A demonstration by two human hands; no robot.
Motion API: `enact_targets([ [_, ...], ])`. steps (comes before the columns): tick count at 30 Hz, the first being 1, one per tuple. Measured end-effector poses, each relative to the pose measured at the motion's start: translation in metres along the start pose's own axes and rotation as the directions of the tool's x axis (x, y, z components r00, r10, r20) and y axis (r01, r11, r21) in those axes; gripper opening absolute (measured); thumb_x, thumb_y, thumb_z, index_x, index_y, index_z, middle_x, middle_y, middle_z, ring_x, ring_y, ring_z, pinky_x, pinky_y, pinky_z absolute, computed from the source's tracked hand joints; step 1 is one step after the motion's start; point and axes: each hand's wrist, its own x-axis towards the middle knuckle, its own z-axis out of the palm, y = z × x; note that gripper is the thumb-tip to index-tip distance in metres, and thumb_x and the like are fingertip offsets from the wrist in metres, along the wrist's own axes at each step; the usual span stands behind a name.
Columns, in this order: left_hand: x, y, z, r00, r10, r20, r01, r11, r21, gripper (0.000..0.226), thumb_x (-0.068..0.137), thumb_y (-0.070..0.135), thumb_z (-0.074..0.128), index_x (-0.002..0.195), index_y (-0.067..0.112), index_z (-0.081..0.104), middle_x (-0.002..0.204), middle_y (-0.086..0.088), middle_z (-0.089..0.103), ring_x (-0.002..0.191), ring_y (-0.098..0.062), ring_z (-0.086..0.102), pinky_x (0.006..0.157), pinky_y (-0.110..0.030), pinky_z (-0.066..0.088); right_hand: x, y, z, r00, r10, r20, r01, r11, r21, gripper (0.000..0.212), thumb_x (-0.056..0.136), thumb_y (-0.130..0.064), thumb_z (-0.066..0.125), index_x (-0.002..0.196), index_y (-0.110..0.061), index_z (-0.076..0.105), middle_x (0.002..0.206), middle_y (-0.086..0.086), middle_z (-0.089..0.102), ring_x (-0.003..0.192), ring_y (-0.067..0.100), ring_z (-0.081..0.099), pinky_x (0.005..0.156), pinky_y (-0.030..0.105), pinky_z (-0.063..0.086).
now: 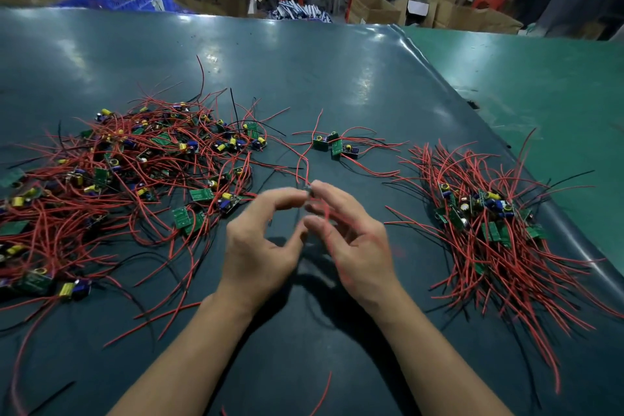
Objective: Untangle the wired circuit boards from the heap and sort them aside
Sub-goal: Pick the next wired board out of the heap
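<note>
Both hands met mid-worktop: my right hand (354, 240) and left hand (260, 246) pinched one blurred board's wires (309, 196); the sorted pile (489, 223) lay rightward, nearer my right grip.

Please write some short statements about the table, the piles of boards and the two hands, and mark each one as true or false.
1. The large tangled heap of green circuit boards with red wires lies on the person's left. True.
2. The smaller pile of wired boards on the right has all its wires black. False: almost all are red, with a few black ones.
3. Both hands are raised at the middle, fingertips close together, the right hand holding red wires. True.
4. The left hand rests flat on the dark green table mat. False: it is lifted, with its fingers curled.
5. A small group of boards lies between the two piles. True.
</note>
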Motion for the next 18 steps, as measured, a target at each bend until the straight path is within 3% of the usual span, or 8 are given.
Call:
enact_targets([
  [3,-0.001,0.006,0.004,0.991,0.120,0.067,-0.127,0.986,0.106,0.031,0.075,-0.001,0.073,0.105,0.004,0.071,0.105,-0.002,0.064,0.099,-0.023,0.063,0.088,-0.041,0.052,0.002,-0.005,-0.001,0.990,0.122,-0.072,-0.100,0.964,0.248,0.023,0.083,-0.007,0.065,0.106,-0.010,0.070,0.106,0.008,0.073,0.094,0.013,0.069,0.083,0.022,0.054],
  [5,0.002,0.007,0.005,0.985,0.162,0.052,-0.169,0.971,0.167,0.034,0.077,0.006,0.076,0.110,0.004,0.069,0.108,-0.003,0.061,0.103,-0.026,0.060,0.089,-0.044,0.050,0.005,-0.008,-0.003,0.974,0.203,-0.100,-0.155,0.920,0.359,0.019,0.082,-0.014,0.064,0.099,-0.009,0.071,0.093,0.005,0.075,0.079,0.018,0.072,0.072,0.024,0.056],
  [8,0.005,0.004,0.004,0.983,0.156,0.095,-0.175,0.955,0.240,0.041,0.078,0.032,0.080,0.110,0.009,0.069,0.113,-0.004,0.064,0.111,-0.022,0.057,0.095,-0.047,0.046,0.007,-0.012,-0.007,0.948,0.275,-0.163,-0.193,0.899,0.393,0.021,0.078,-0.022,0.068,0.094,-0.009,0.068,0.080,0.005,0.075,0.061,0.018,0.069,0.056,0.024,0.056],
  [10,0.004,0.003,0.005,0.982,0.134,0.129,-0.160,0.963,0.217,0.038,0.079,0.036,0.078,0.107,0.010,0.071,0.110,0.001,0.066,0.108,-0.018,0.059,0.094,-0.049,0.047,0.007,-0.012,-0.008,0.932,0.299,-0.206,-0.201,0.898,0.390,0.027,0.071,-0.029,0.074,0.087,-0.008,0.069,0.071,0.004,0.072,0.053,0.016,0.065,0.048,0.022,0.051],
  [14,0.001,0.005,0.006,0.989,0.097,0.114,-0.109,0.989,0.104,0.027,0.081,0.014,0.080,0.105,0.003,0.072,0.102,-0.005,0.067,0.092,-0.018,0.065,0.081,-0.039,0.054,0.006,-0.012,-0.007,0.930,0.315,-0.189,-0.234,0.905,0.356,0.033,0.063,-0.040,0.078,0.081,-0.013,0.073,0.076,0.005,0.073,0.061,0.015,0.067,0.045,0.020,0.046],
  [18,0.002,0.003,0.003,0.989,0.086,0.123,-0.103,0.984,0.142,0.026,0.085,0.014,0.074,0.108,0.003,0.071,0.097,-0.005,0.066,0.080,-0.019,0.061,0.068,-0.040,0.052,0.005,-0.013,-0.010,0.952,0.296,-0.075,-0.252,0.901,0.354,0.016,0.077,-0.026,0.072,0.089,-0.017,0.076,0.097,0.006,0.075,0.074,0.015,0.069,0.047,0.022,0.050],
])
